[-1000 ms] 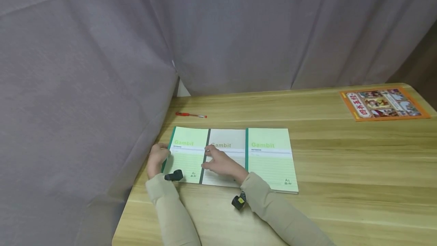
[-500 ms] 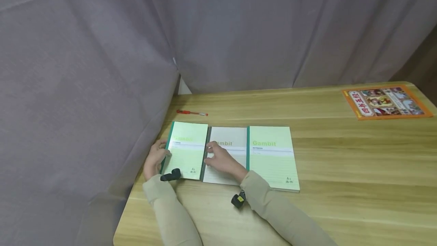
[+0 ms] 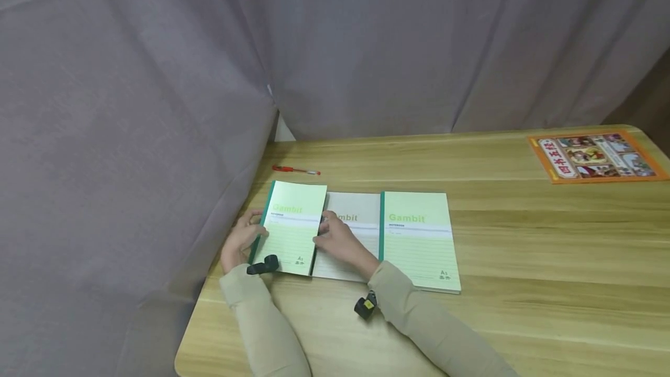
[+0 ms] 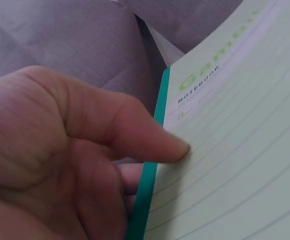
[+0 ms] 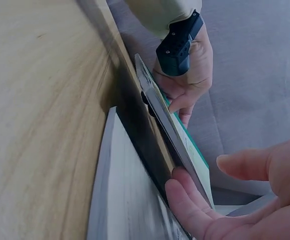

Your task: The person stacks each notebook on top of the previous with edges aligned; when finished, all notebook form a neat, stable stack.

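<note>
The left green notebook (image 3: 288, 237) is raised off the table, and a gap shows under it in the right wrist view. My left hand (image 3: 241, 243) pinches its dark green spine. The left thumb (image 4: 160, 142) lies on the lined cover, with the other fingers behind. At the opposite edge, my right hand (image 3: 341, 243) touches the notebook from below with its fingertips (image 5: 187, 192), while the right thumb (image 5: 242, 164) stands away from the cover. A grey-white notebook (image 3: 361, 205) lies under the right hand, partly hidden by it. Another green notebook (image 3: 419, 249) lies to its right.
A red pen (image 3: 295, 170) lies behind the notebooks. At the far right is an orange-bordered picture book (image 3: 597, 156) on the wooden table (image 3: 523, 260). Grey curtain cloth (image 3: 131, 132) hangs close along the table's left and back edges.
The left green notebook has come up off the table and shifted slightly right, its right edge now overlapping the grey-white one. Both hands have stayed at its sides.
</note>
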`<act>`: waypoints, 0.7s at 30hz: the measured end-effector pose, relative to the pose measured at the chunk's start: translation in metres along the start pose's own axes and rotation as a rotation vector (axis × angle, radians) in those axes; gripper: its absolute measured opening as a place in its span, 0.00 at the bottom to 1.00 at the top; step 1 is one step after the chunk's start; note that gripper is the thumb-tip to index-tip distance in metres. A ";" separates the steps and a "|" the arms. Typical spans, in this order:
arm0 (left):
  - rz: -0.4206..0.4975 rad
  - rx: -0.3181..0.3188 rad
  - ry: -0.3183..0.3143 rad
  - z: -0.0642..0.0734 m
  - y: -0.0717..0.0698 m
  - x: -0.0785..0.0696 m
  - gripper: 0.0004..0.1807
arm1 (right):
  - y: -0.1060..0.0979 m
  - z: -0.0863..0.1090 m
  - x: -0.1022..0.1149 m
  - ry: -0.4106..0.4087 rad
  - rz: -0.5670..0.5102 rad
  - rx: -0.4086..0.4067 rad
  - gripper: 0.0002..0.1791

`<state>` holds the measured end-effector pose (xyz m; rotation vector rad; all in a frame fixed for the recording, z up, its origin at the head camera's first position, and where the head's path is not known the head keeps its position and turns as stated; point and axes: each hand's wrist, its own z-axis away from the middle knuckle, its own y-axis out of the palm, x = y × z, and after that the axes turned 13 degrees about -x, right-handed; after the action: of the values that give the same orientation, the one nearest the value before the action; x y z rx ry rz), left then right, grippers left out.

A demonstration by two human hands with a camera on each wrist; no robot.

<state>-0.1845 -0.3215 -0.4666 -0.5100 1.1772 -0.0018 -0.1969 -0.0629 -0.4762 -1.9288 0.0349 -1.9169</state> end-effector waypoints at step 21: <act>-0.101 0.102 0.182 0.007 0.014 -0.028 0.34 | -0.024 -0.001 0.010 0.078 -0.085 -0.138 0.41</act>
<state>-0.1932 -0.2992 -0.4450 -0.4860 1.3209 -0.1978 -0.2037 -0.0446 -0.4591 -1.9710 0.1129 -2.0957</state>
